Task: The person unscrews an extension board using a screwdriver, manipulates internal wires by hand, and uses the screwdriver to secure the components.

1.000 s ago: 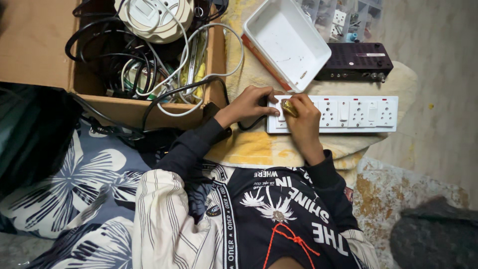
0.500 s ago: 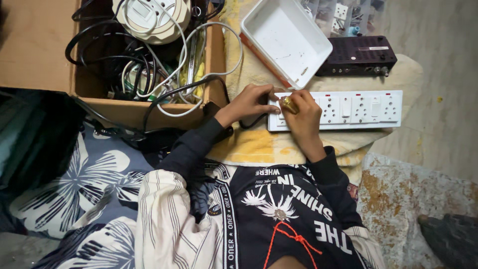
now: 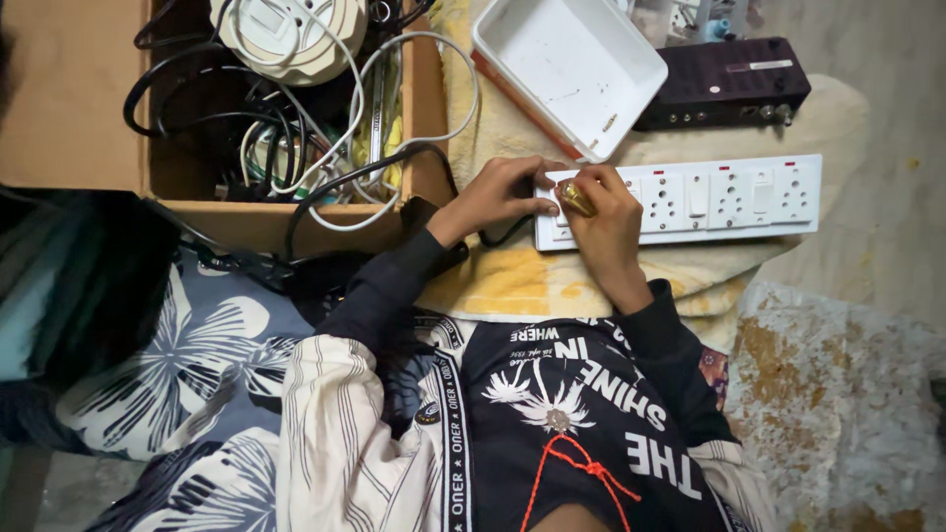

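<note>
Our left hand rests flat on the white power strip's end; our right hand pinches a small yellowish object against it; a white tray sits just behind.

Little changes across the three moments apart from the view itself, which drifts. The white socket strip now sits a touch higher and further left in view than a second ago, and more of the cardboard box with its cables shows at the left. The dark shape at the lower right corner a second ago is almost out of view now. The left hand and right hand keep their places at the strip's left end, the yellowish tool handle between them.
</note>
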